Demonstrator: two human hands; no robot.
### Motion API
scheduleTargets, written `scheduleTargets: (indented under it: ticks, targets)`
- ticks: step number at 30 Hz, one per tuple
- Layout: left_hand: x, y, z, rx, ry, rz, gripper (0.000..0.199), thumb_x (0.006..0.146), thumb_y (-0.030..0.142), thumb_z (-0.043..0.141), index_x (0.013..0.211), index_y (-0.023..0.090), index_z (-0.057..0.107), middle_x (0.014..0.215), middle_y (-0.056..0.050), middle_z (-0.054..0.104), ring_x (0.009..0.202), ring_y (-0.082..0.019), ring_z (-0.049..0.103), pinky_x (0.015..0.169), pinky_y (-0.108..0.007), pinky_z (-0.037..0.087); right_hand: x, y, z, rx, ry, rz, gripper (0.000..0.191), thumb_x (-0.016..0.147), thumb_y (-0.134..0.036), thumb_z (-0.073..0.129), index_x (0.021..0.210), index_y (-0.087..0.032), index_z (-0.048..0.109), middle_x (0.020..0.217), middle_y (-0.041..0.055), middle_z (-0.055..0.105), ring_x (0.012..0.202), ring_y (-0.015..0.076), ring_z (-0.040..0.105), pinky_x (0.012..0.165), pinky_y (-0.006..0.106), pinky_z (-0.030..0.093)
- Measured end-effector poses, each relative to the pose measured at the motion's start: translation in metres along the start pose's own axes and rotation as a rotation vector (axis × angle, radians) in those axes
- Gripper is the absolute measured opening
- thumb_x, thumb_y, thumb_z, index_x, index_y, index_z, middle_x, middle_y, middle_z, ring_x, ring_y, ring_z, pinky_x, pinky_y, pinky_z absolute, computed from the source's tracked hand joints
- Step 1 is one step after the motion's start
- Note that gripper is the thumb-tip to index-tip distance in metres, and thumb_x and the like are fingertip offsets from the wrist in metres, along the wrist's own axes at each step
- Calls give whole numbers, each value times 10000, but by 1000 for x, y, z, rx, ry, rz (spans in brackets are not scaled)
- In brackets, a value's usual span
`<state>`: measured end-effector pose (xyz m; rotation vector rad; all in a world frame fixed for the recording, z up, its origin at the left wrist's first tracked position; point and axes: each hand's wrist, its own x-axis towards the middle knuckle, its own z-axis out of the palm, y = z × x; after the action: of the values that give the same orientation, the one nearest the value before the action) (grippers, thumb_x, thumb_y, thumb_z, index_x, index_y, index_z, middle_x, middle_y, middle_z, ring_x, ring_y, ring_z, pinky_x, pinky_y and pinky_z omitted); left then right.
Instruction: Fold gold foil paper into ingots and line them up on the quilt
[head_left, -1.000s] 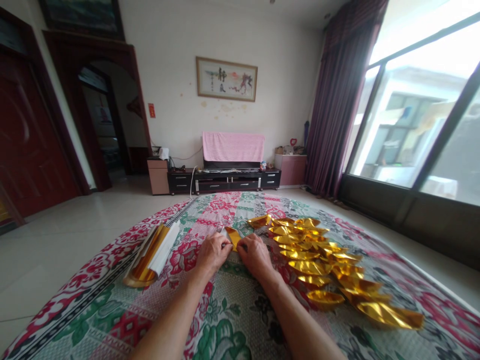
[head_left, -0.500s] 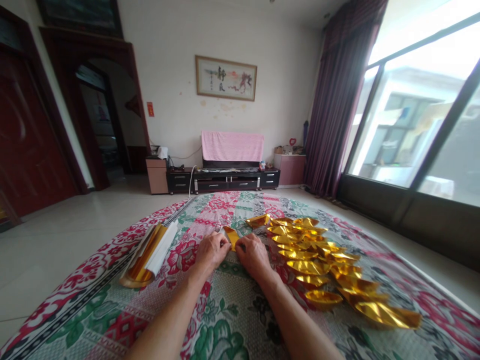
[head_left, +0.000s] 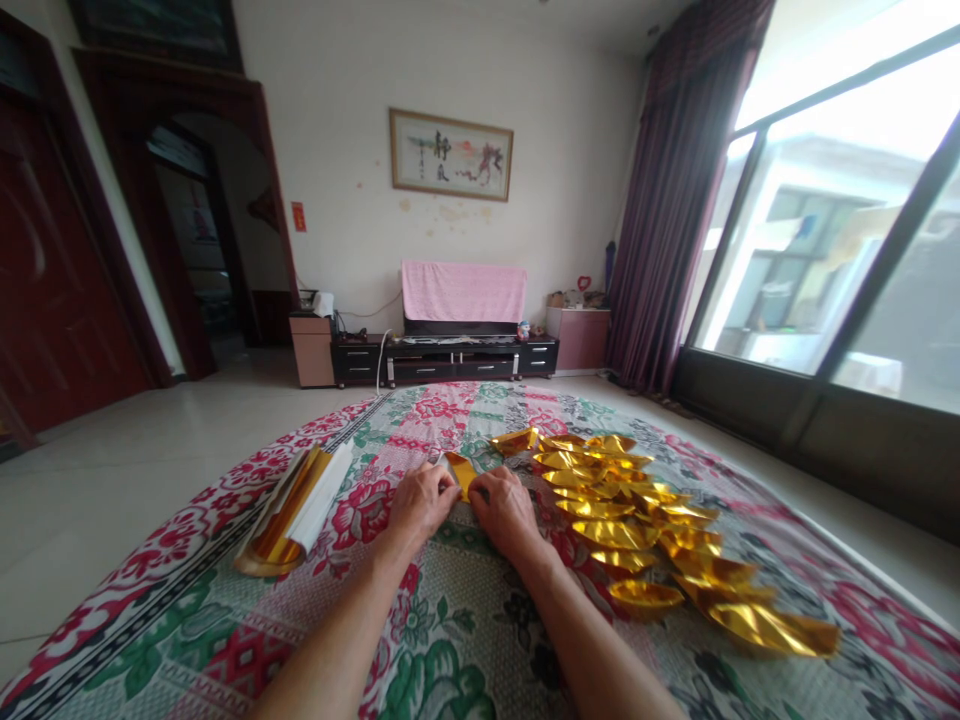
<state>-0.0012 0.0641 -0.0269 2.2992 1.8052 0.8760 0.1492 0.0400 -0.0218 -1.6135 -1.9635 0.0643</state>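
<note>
A small folded piece of gold foil paper (head_left: 460, 470) lies between my hands at the middle of the cloth-covered table (head_left: 420, 640). My left hand (head_left: 424, 498) pinches its left side, fingers curled. From the right, my right hand (head_left: 504, 505) grips its near right edge with bent fingers. The fingertips partly hide the paper. To the right of my right hand sit several gold foil paper ingots (head_left: 607, 535) in rough rows. Left of my left hand rests a loosely curled stack of gold and white paper sheets (head_left: 296, 515).
Beyond the table stands a low black TV cabinet (head_left: 472, 365), with a pink cloth (head_left: 465, 291) draped over the screen on it. A purple curtain (head_left: 660, 210) hangs beside the large window (head_left: 825, 250) at right. Pale floor tiles (head_left: 225, 420) surround the table.
Both hands stay on the folded gold paper in almost the same place. The whole view has shifted very slightly; the ingots and the paper stack have not moved on the table.
</note>
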Motion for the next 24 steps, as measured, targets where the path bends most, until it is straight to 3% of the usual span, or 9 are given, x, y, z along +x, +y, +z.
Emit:
scheduleTargets:
  ticks: [10, 24]
  targets:
    - [0, 0, 0, 25, 5, 40, 112, 784, 280, 556, 854, 198, 587, 831, -27, 609, 827, -162, 549, 780, -271, 384, 0, -2, -2, 10, -9, 7, 226, 841, -274, 467, 824, -239, 689, 885, 40, 606, 850, 153, 530, 727, 235, 340]
    - [-1, 3, 0, 38, 7, 72, 118, 801, 259, 543, 730, 201, 617, 817, -34, 593, 811, -165, 525, 779, -285, 376, 1, -2, -1, -13, -18, 14, 238, 842, -268, 455, 808, -227, 687, 897, 49, 604, 843, 158, 538, 698, 238, 347]
